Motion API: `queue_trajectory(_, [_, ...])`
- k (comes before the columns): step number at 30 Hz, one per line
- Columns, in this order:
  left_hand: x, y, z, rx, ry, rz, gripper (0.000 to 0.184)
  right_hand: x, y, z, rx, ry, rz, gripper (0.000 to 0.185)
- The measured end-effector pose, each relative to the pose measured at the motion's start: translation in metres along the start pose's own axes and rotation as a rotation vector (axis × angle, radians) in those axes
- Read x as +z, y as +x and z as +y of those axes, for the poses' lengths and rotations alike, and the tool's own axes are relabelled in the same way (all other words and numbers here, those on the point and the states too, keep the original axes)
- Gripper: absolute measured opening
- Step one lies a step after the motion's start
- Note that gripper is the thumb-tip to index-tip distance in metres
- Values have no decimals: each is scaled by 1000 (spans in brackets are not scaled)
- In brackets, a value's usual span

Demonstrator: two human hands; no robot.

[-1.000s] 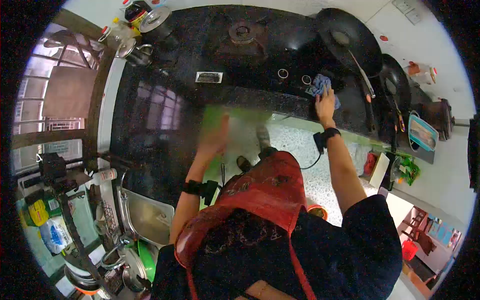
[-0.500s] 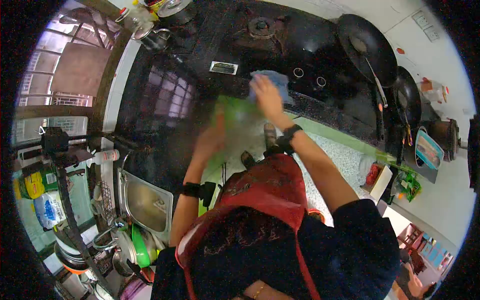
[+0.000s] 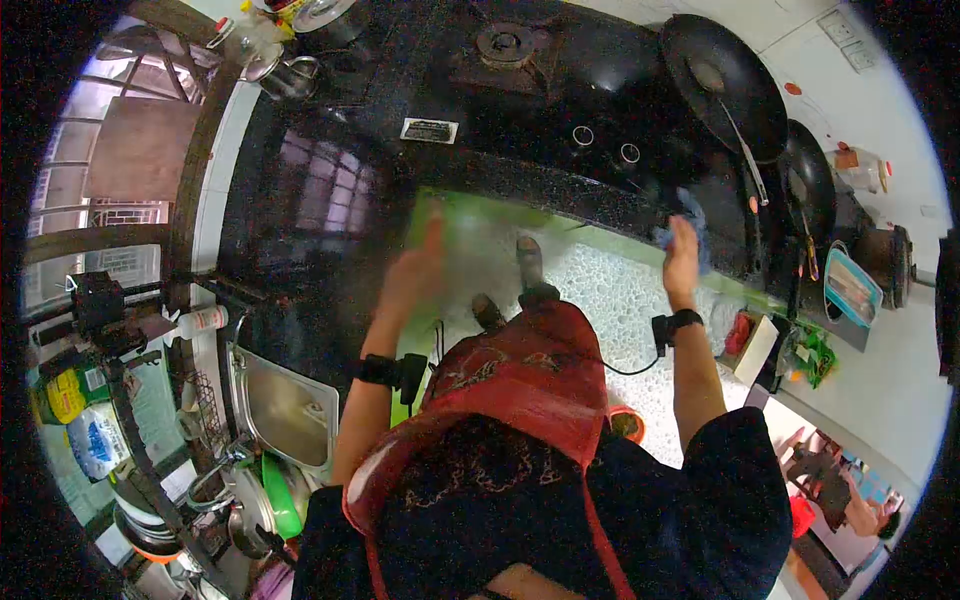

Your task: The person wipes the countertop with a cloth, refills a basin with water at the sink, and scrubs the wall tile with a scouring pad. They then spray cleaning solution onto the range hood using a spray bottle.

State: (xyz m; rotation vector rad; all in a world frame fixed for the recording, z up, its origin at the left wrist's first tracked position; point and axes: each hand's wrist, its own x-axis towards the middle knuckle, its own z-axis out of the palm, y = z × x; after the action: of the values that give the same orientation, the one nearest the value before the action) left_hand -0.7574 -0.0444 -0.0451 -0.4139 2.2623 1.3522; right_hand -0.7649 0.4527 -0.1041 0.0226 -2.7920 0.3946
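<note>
Along the front edge of the black countertop, my right hand [image 3: 682, 255] presses on a blue cloth [image 3: 692, 222], right of the two round stove knobs [image 3: 606, 143]. The cloth is smeared by motion and partly hidden by the fingers. My left hand [image 3: 415, 268] hangs near the counter's front edge, over the green cabinet front [image 3: 465, 210]; it is blurred and its fingers cannot be made out well. A small label [image 3: 430, 131] lies on the counter beyond it.
A burner [image 3: 505, 46] is at the back. Two dark pans [image 3: 722, 85] stand at the right, near a blue-rimmed basket [image 3: 853, 285]. A metal jug [image 3: 284, 74] is at the back left, a sink [image 3: 288, 408] at the lower left. Another person [image 3: 868, 512] appears at the lower right.
My right hand and the blue cloth went left along the counter edge, then back to the far right. The left hand stays near the same place. The view has shifted slightly.
</note>
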Motion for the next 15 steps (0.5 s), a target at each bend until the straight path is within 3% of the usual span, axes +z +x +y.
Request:
queue_trajectory(1, [2, 1, -2, 3, 32, 23, 30, -3, -6, 20, 44, -7, 21, 59])
queue_trajectory(3, [5, 7, -17, 114, -277, 29, 30, -8, -12, 38, 220, -59, 19, 57])
queue_trajectory(4, [6, 8, -21, 113, -284, 35, 30, -5, -12, 52, 215, -118, 47, 48])
queue_trajectory(6, [7, 4, -19, 61, -222, 94, 31, 9, -13, 47, 197, -137, 194, 53])
queue_trajectory(8, [3, -6, -24, 52, -266, 108, 32, 27, -2, 17, 273, -26, 106, 48])
queue_trajectory(9, [-2, -9, -27, 70, -321, 77, 33, 41, 8, -2, 276, 237, 55, 44])
queue_trajectory(10, [-3, -14, -29, 58, -343, 103, 33, 53, 11, -32, -9, 63, 106, 44])
queue_trajectory(11, [-4, -21, -29, 67, -446, 109, 33, 64, 28, -63, 16, 214, -11, 48])
queue_trajectory(12, [-5, -26, -28, 83, -544, 112, 34, 88, 37, -85, -110, 341, 1, 48])
queue_trajectory(13, [-6, -27, -21, 77, -558, 130, 34, 94, 56, -120, -227, 227, -48, 47])
queue_trajectory(15, [-11, -33, -15, -15, -751, 126, 33, 119, 93, -179, -284, 354, -194, 48])
